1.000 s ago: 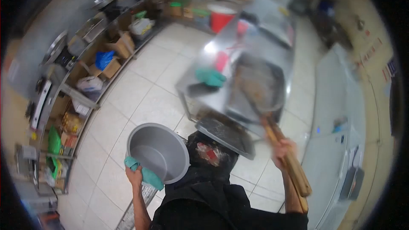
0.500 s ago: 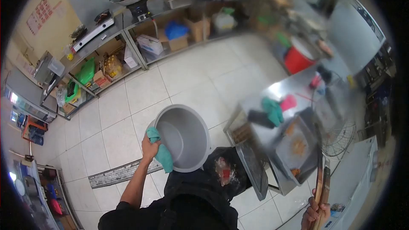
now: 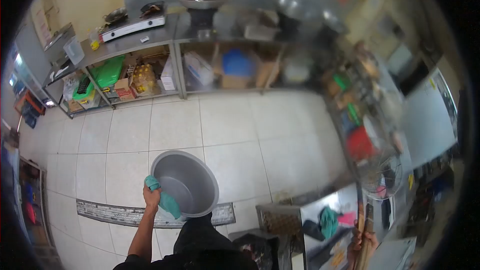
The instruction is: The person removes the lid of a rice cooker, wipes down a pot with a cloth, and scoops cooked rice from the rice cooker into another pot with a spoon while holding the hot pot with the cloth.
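Your left hand [image 3: 151,197], toward 7:30 in the view, was closed around a teal cloth [image 3: 170,206], pinching it at the near-left rim of a grey tub [image 3: 194,185]. The fingers were bent tight, with part of the cloth bunched above them and the rest hanging down along the tub's side. Your right hand [image 3: 357,242], out at about 4:30, was wrapped around 2 long wooden handles [image 3: 369,220] lying side by side; their lower ends ran out of the frame, so you could not tell their full length.

The tub sat at 7 o'clock, round and deep, its mouth tipped toward you so that the smooth inner wall and bottom showed. Whether its base touched the tiled floor [image 3: 232,165] could not be told. A metal floor grate [image 3: 112,213] stretched behind it, reaching out toward 8 o'clock.

At 5 o'clock, the metal table [image 3: 344,198] carried a crumpled green cloth [image 3: 328,222], with a pink item [image 3: 346,218] just beside it and a dark object [image 3: 313,229] on its other side. A black bag [image 3: 255,247] stood to the left of that table.
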### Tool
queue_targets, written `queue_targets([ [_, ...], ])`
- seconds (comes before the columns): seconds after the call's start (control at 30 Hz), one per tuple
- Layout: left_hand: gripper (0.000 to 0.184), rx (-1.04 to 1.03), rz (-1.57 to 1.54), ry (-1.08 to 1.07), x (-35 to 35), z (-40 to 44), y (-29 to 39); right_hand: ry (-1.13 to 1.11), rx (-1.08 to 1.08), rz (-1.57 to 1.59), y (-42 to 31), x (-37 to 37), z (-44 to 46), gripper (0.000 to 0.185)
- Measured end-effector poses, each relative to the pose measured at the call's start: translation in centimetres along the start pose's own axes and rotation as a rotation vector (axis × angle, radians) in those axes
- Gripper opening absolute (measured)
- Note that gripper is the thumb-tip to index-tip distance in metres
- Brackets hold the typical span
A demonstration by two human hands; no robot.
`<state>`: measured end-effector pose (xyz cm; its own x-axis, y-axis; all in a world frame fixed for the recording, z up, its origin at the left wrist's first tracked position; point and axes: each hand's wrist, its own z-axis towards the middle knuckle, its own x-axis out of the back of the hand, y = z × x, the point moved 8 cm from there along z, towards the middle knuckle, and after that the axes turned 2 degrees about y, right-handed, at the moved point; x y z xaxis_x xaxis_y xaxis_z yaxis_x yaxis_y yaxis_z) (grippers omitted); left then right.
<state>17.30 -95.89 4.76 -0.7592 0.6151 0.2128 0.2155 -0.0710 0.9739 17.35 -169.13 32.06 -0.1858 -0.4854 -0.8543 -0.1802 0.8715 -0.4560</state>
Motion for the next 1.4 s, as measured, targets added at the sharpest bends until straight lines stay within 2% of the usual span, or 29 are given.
queue_targets([
  [0.13,0.042,-0.039,0.155,0.180,1.9,0.9,-4.8,-0.265,-0.128,0.119,5.5,2.9,7.3,0.055],
  [0.2,0.042,-0.229,0.365,0.367,3.3,-0.5,-7.7,-0.295,-0.137,0.167,7.8,6.9,9.5,0.057],
  [0.23,0.042,-0.245,0.373,0.373,3.8,-1.2,-9.6,-0.331,-0.109,0.128,8.2,8.2,10.5,0.058],
  [0.27,0.043,-0.206,0.297,0.367,4.4,3.1,-4.1,-0.335,-0.122,0.099,6.8,-2.0,14.9,0.058],
  [0.33,0.042,-0.277,0.230,0.400,4.6,2.9,-4.8,-0.348,-0.148,0.011,7.3,-1.9,18.7,0.062],
  [0.4,0.041,-0.283,0.255,0.449,4.8,3.0,-2.4,-0.414,-0.190,-0.006,7.1,-9.2,21.9,0.062],
  [0.47,0.041,-0.304,0.284,0.496,4.5,3.1,-1.9,-0.479,-0.241,-0.004,7.2,-12.0,25.6,0.062],
  [0.5,0.043,-0.287,0.266,0.506,4.4,3.7,-1.4,-0.485,-0.246,-0.002,6.5,-14.0,27.7,0.061],
  [0.57,0.047,-0.249,0.261,0.522,3.6,3.0,-2.0,-0.667,-0.355,-0.028,5.0,-16.8,32.3,0.057],
  [0.7,0.061,-0.192,0.392,0.691,1.5,3.9,-1.8,-0.660,-0.448,-0.033,2.6,-26.1,43.2,0.053],
  [0.73,0.064,-0.143,0.345,0.669,1.7,6.0,-2.6,-0.692,-0.498,-0.057,3.2,-29.2,46.7,0.053],
  [0.83,0.068,-0.019,0.242,0.606,-3.1,7.1,-2.5,-0.691,-0.579,-0.078,1.8,-34.3,56.6,0.053],
  [0.9,0.045,-0.177,0.436,0.846,-5.7,6.8,-1.5,-0.675,-0.606,-0.071,0.1,-37.6,63.5,0.053],
  [0.93,0.045,-0.184,0.433,0.864,-7.7,7.3,-0.2,-0.665,-0.643,-0.066,-0.5,-38.9,67.0,0.053],
  [1.0,0.047,-0.058,0.371,0.869,-11.0,7.3,2.5,-0.627,-0.743,-0.011,-0.8,-42.2,75.6,0.051],
  [1.1,0.050,-0.053,0.333,0.908,-15.5,6.9,3.8,-0.530,-0.824,-0.023,-0.4,-46.3,85.6,0.051],
  [1.17,0.038,0.073,0.398,0.915,-19.1,6.9,6.4,-0.502,-0.793,-0.044,0.0,-47.4,91.8,0.053],
  [1.23,0.044,0.133,0.334,0.911,-21.7,8.2,6.2,-0.516,-0.648,-0.158,0.1,-48.3,98.0,0.057],
  [1.27,0.044,0.135,0.337,0.912,-23.0,9.2,6.7,-0.497,-0.738,-0.138,0.9,-49.5,97.9,0.055],
  [1.33,0.033,-0.042,0.184,0.943,-26.3,12.6,8.6,-0.520,-0.744,-0.137,1.7,-51.4,103.6,0.053],
  [1.37,0.033,-0.033,0.195,0.933,-27.1,13.9,8.4,-0.540,-0.746,-0.139,2.1,-51.3,105.7,0.051],
  [1.4,0.042,0.029,0.073,0.921,-27.7,15.1,6.5,-0.518,-0.747,-0.143,2.5,-50.6,107.3,0.051],
])
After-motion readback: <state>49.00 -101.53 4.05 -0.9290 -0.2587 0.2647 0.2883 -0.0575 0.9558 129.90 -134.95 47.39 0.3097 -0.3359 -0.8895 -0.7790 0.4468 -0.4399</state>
